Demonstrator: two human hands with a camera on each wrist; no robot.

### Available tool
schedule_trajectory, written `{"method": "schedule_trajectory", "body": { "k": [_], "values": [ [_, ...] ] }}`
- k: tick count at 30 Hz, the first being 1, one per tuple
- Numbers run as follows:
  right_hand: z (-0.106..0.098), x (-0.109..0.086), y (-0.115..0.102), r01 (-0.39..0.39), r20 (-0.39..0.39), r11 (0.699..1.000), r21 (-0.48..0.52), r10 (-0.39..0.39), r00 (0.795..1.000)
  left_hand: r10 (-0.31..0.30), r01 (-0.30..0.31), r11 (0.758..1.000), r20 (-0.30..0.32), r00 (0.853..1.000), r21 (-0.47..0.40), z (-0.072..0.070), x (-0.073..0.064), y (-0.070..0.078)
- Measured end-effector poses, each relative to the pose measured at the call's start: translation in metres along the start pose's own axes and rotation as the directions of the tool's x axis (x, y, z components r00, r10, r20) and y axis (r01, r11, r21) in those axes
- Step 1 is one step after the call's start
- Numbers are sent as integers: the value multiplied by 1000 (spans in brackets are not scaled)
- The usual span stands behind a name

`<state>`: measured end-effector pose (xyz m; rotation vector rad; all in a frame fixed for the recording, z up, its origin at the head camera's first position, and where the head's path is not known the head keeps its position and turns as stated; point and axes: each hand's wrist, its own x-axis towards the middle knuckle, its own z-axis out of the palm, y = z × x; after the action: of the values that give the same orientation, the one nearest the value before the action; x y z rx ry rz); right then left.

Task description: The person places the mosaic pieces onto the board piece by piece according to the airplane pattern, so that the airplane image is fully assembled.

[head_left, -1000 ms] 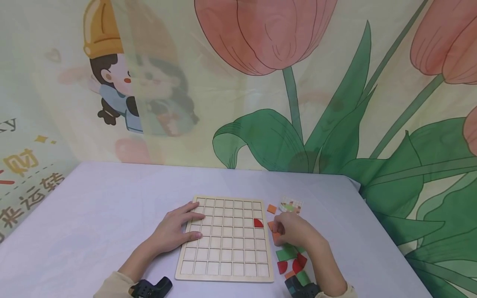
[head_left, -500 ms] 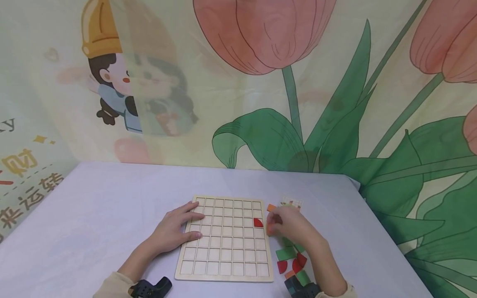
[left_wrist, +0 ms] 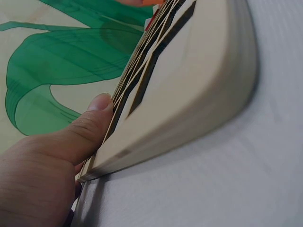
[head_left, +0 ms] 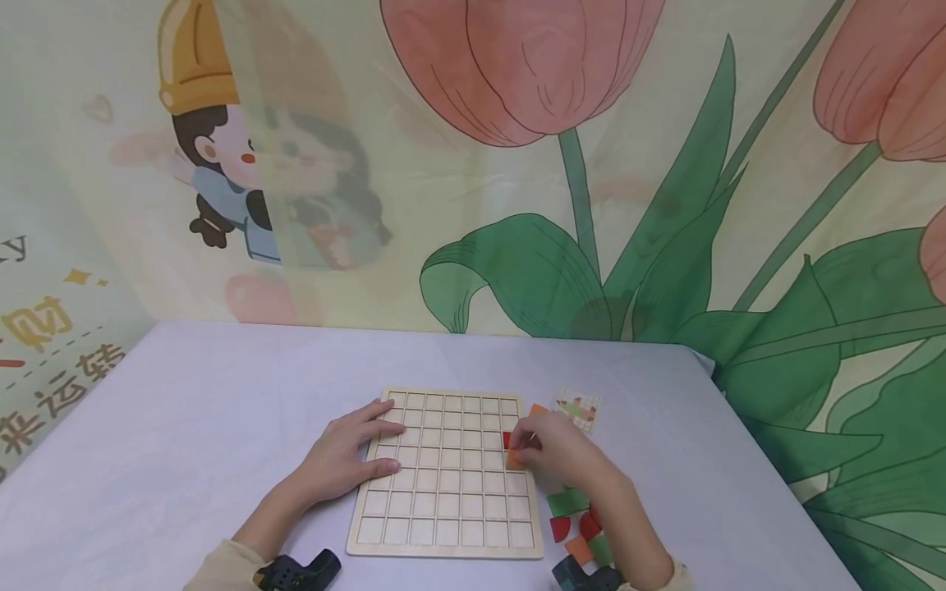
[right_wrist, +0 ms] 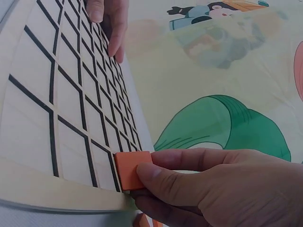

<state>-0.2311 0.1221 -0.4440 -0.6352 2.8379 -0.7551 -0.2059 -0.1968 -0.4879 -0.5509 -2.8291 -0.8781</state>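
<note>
A wooden grid board with square cells lies on the table. My left hand rests on its left edge with fingers spread; the left wrist view shows the thumb on the frame. My right hand pinches an orange square tile between thumb and fingers, over the right-hand column of cells. Just beyond that tile a red piece sits in a cell, partly hidden by the right fingers.
Right of the board lie green tiles, red rounded pieces and an orange tile. Another orange tile is near the board's upper right, beside a small printed pattern card. A patterned backdrop stands behind the table.
My right hand picked an orange tile from beside the board and moved it left, over the cell below the red piece. The left hand has stayed in place.
</note>
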Motion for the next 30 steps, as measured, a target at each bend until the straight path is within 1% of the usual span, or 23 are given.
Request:
{"method": "schedule_trajectory", "body": {
  "k": [7,15,22,30],
  "values": [
    [2,1,1,17,20,1000,-8,-17,1000,-5,5,1000,3,1000,3,-1,0,0],
    [1,0,1,0,44,1000,-15,1,999,-5,5,1000,4,1000,-2,0,0,0],
    [1,-1,2,31,63,999,-32,-29,998,-6,6,1000,0,1000,-1,1,1,0],
    [1,-1,1,47,57,996,-70,-43,997,9,-9,1000,-7,1000,6,0,0,0]
  ]
}}
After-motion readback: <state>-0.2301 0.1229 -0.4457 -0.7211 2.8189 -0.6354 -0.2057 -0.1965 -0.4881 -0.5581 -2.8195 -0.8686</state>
